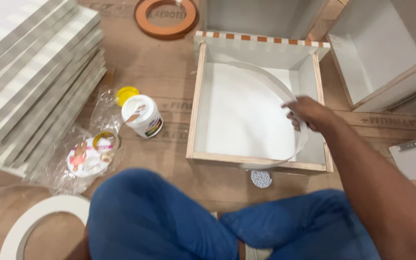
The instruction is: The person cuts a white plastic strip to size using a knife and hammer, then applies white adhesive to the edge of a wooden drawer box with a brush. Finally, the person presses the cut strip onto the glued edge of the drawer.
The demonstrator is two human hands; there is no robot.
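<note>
1 right hand (pixel 309 114) in view, grip pinched shut on white edge-band strip (pixel 266 72), strip arcing 11 to 5 o'clock inside open plywood box (pixel 197 101); brown board floor (pixel 169 72).

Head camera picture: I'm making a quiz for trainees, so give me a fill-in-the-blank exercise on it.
1. The right hand holds a white ____ strip.
2. The strip curves inside an open wooden ____.
3. The open glue jar has a ____ lid beside it.
4. The person's trousers are ____.

Missing words: edge-band; box; yellow; blue

Blue trousers (pixel 169 216) — bare forearm (pixel 376 178)
</note>
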